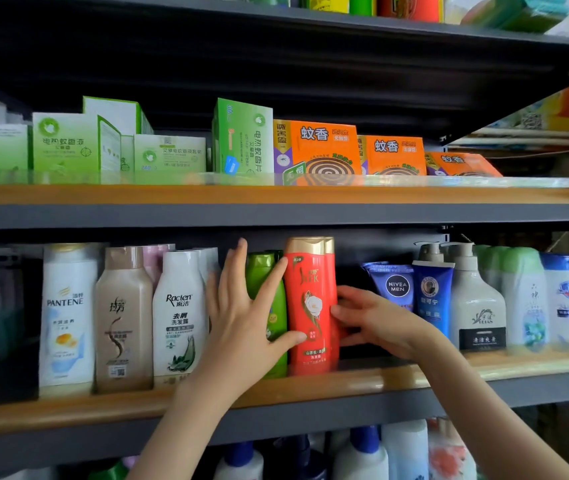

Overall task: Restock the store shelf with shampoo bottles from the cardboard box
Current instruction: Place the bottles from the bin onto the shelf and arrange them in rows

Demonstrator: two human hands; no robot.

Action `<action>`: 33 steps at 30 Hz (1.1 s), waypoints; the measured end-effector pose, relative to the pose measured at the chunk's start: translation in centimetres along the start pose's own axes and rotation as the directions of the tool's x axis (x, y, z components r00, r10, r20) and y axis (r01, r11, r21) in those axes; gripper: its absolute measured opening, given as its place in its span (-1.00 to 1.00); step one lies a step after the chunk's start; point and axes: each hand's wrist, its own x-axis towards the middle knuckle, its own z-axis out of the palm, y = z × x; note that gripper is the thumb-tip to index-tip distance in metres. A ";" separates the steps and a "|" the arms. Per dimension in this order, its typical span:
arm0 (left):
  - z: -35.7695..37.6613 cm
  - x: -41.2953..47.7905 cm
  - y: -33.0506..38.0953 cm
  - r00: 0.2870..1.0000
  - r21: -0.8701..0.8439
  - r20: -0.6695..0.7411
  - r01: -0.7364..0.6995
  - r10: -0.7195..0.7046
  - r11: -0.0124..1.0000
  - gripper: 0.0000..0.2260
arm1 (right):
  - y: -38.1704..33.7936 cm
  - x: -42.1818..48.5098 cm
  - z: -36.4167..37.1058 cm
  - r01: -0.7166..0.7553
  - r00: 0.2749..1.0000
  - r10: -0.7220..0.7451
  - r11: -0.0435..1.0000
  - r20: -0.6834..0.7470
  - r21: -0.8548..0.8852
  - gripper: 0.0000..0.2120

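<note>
Is setting a red shampoo bottle [310, 306] into the row on the middle shelf [310, 388] and steadies it from two sides. Presses with the left hand [241, 306] flat. Fingers [238, 271] straight and spread wide, lying on the green bottle [260, 268] behind them, thumb laid across the red front near its base. Grips with the right hand [369, 317] at the opposite edge of the bottle, fingers [349, 306] bent against its side and thumb lower down. Seems to reach a little behind the bottle with these fingertips, but cannot say it surely, because of the shadow there.

Stands upright already, base on the shelf board, directly between the two sets of fingers and touching the green bottle. Just behind it — a second red bottle [330, 245], only the gold cap and a narrow strip visible.

Beyond the right fingers: a dark gap, then a blue Nivea tube [392, 285]. Beyond the left fingers: a white Raclen bottle [179, 313] and more bottles, close together.

Judging from this, well into the task but not finished. Two red bottles in place. Left to do, probably: release the front one, turn its label square, fill the gap beside the right fingers. Cannot see the cardboard box — so no telling how many bottles remain.
</note>
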 end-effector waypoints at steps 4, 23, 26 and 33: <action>0.3 -0.2 -0.4 0.998 -0.051 0.063 -0.024 0.027 0.998 -0.04 | 0.3 0.3 0.2 -0.009 0.999 0.011 0.997 0.031 -0.080 -0.59; 0.7 -1.5 -0.4 0.996 -0.253 0.092 0.019 0.005 0.967 -0.18 | 1.6 4.5 -0.6 -0.027 0.964 -0.171 0.701 -0.204 -0.713 -0.63; 0.8 -1.4 -0.3 0.998 -0.252 0.066 0.016 0.000 0.968 -0.20 | 2.1 5.1 0.1 -0.183 0.981 0.147 0.474 -0.128 -0.861 -0.57; 1.0 -1.5 -0.4 0.998 -0.228 0.059 0.015 -0.001 0.974 -0.24 | 1.8 5.8 0.3 -0.290 0.954 0.203 0.442 -0.220 -0.849 -0.61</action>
